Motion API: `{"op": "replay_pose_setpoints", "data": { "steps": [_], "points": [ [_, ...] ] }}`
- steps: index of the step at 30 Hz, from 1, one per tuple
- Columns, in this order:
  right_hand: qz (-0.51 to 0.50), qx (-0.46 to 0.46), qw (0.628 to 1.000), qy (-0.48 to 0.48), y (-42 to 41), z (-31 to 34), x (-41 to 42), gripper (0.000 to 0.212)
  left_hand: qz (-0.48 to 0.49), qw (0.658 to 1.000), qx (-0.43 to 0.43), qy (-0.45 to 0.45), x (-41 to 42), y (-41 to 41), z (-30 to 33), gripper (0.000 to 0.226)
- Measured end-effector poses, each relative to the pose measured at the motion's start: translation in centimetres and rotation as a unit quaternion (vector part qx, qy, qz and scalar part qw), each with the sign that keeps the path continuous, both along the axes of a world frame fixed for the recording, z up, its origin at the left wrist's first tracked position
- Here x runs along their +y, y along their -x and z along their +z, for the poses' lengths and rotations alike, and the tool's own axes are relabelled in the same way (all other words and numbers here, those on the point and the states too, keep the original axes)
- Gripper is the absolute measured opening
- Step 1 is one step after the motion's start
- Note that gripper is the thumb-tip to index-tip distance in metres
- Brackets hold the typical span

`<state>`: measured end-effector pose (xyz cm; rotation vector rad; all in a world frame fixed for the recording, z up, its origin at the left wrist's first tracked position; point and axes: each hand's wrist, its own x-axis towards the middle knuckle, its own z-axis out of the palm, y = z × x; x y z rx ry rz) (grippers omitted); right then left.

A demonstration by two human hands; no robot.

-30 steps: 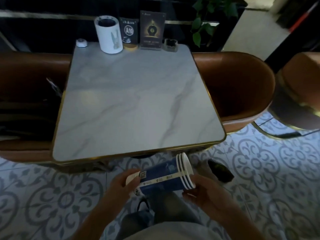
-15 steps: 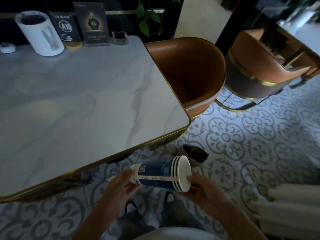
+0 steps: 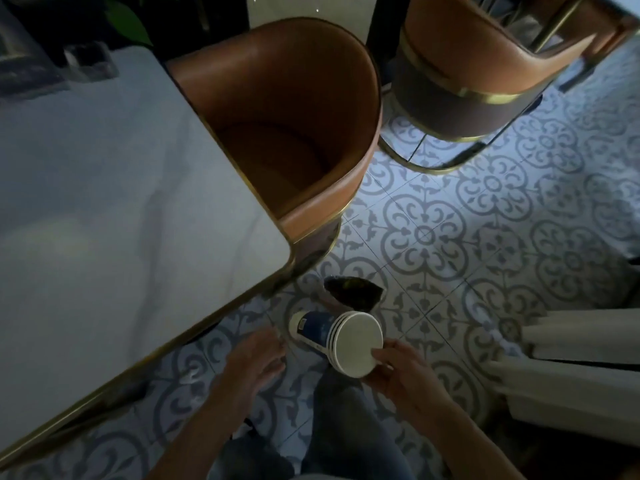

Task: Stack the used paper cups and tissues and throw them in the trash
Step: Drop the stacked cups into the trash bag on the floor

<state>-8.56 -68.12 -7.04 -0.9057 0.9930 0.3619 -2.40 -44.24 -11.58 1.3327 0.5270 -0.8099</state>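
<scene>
A stack of blue and white paper cups lies sideways in the air above the floor, its open mouths turned toward me and to the right. My right hand grips the stack at its rims, thumb over the edge. My left hand hangs just left of the stack's base, fingers loosely apart, holding nothing. No tissues show, and no trash bin is in view.
The marble table with its gold edge fills the left. A brown leather chair stands at its right side, a second chair beyond. My dark shoe rests on the patterned tile floor. A white bench edge is at right.
My view has swung right, away from the table. My left hand has let go of the cup stack's base; my right hand alone now holds the stack.
</scene>
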Motion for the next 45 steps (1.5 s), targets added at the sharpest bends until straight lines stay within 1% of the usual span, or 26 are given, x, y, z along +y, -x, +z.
{"op": "replay_pose_setpoints", "data": {
  "steps": [1,2,6,9,11,12,15,18,21,25,28,31,34,38,40,42,44,45],
  "points": [
    [-0.001,0.006,1.0,0.009,-0.7,-1.1,-1.6,0.023,-0.009,1.0,0.017,-0.011,-2.2,-0.9,-0.7,0.044],
    [0.003,0.011,1.0,0.021,-1.5,-2.4,-3.2,0.021,-0.016,0.999,0.037,-0.017,-4.4,-1.8,-1.5,0.045],
    [0.029,0.045,0.995,0.082,-4.7,-8.6,-8.8,0.017,-0.084,0.993,0.082,-0.029,-13.2,-4.6,-5.4,0.035],
    [0.048,0.066,0.99,0.115,-6.8,-14.3,-12.6,0.016,-0.08,0.988,0.13,-0.022,-18.2,-6.7,-9.9,0.033],
    [0.057,0.077,0.986,0.133,-8.3,-18.4,-15.0,0.016,-0.057,0.984,0.166,-0.023,-21.0,-8.4,-13.3,0.033],
    [0.061,0.086,0.984,0.14,-9.0,-21.0,-16.3,0.016,-0.057,0.982,0.176,-0.028,-22.5,-9.1,-15.8,0.031],
    [0.098,0.095,0.976,0.172,-10.8,-26.0,-18.4,0.018,-0.064,0.981,0.183,-0.028,-25.0,-10.6,-20.3,0.029],
    [0.108,0.101,0.971,0.187,-12.2,-32.0,-20.2,0.016,-0.069,0.98,0.179,-0.049,-27.2,-11.8,-26.4,0.034],
    [0.112,0.112,0.967,0.198,-12.7,-37.5,-21.0,0.02,-0.074,0.978,0.184,-0.067,-28.6,-12.6,-32.1,0.036],
    [0.119,0.122,0.959,0.227,-12.4,-43.8,-21.3,0.021,-0.079,0.973,0.203,-0.075,-29.7,-12.9,-37.7,0.038],
    [0.169,0.121,0.946,0.248,-12.0,-48.0,-21.5,0.025,-0.079,0.972,0.209,-0.076,-30.5,-13.3,-40.8,0.039],
    [0.243,0.113,0.926,0.264,-12.2,-50.7,-21.8,0.038,-0.077,0.972,0.21,-0.073,-31.2,-13.8,-43.5,0.041],
    [0.303,0.105,0.906,0.275,-12.8,-52.6,-22.1,0.044,-0.076,0.973,0.205,-0.078,-32.1,-13.9,-45.4,0.04],
    [0.344,0.118,0.882,0.3,-13.6,-54.1,-21.8,0.062,-0.104,0.97,0.199,-0.093,-32.9,-13.7,-46.7,0.043],
    [0.357,0.118,0.875,0.303,-13.6,-54.2,-21.6,0.066,-0.117,0.968,0.2,-0.099,-32.9,-13.7,-46.9,0.042],
    [0.357,0.113,0.874,0.308,-13.4,-54.0,-21.5,0.059,-0.128,0.966,0.199,-0.101,-32.8,-13.7,-46.8,0.041],
    [0.329,0.112,0.883,0.316,-13.1,-53.4,-21.6,0.04,-0.137,0.966,0.191,-0.108,-32.6,-13.7,-46.2,0.038],
    [0.318,0.117,0.886,0.316,-12.8,-53.2,-21.6,0.034,-0.145,0.966,0.184,-0.113,-32.4,-13.6,-45.8,0.035]
  ]
}}
